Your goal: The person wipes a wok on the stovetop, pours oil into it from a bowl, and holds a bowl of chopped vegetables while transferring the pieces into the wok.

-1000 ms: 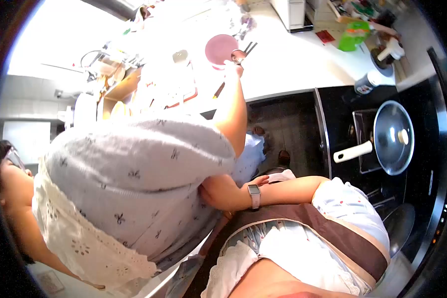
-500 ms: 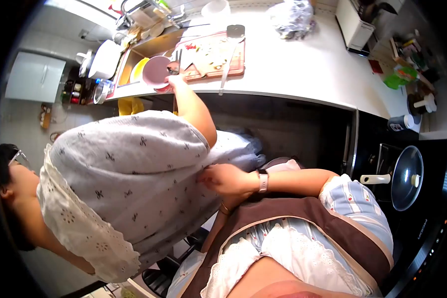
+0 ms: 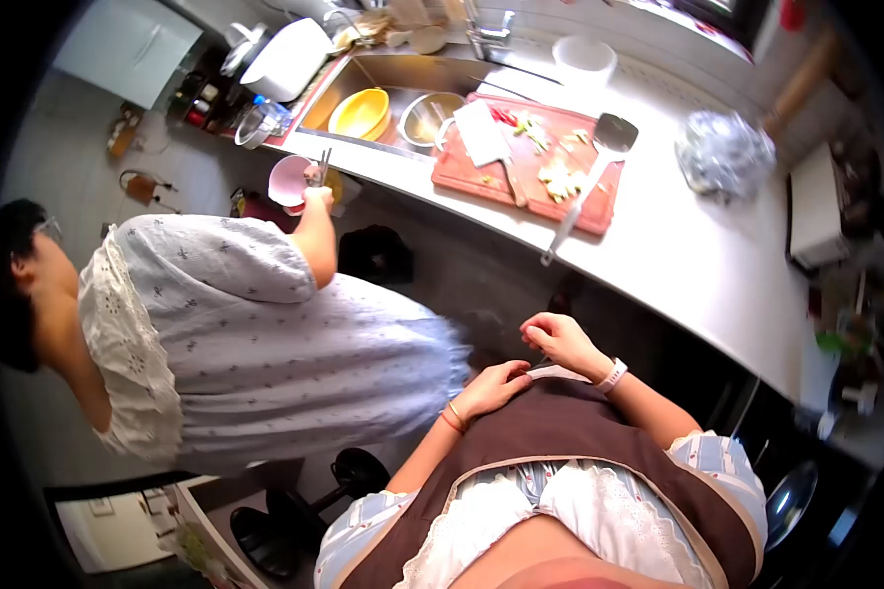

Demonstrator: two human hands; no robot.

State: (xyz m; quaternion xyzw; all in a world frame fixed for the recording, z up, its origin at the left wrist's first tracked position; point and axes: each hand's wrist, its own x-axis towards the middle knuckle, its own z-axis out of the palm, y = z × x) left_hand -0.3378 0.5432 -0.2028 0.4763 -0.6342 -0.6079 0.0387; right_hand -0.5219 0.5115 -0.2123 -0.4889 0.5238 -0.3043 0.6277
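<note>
My left hand (image 3: 496, 386) rests at the front of my brown apron (image 3: 550, 422), its fingers loosely apart and holding nothing I can see. My right hand (image 3: 558, 339), with a pale watch on the wrist, is raised just above the apron with curled fingers; whether anything small is in them I cannot make out. To the left stands another person (image 3: 265, 334) in a pale patterned dress, holding a pink bowl (image 3: 290, 183) with utensils at its rim.
The counter (image 3: 702, 285) carries a red cutting board (image 3: 581, 213) with a cleaver (image 3: 481, 134), chopped food and a spatula (image 3: 614, 135). A sink (image 3: 403, 74) holds a yellow basin (image 3: 360, 114). A plastic bag (image 3: 722, 155) lies farther right. Black chair parts (image 3: 265, 540) are low at left.
My right hand has moved off the other person's dress to above my apron, and my left hand has come into view. The other person has moved left with the bowl. The view has turned.
</note>
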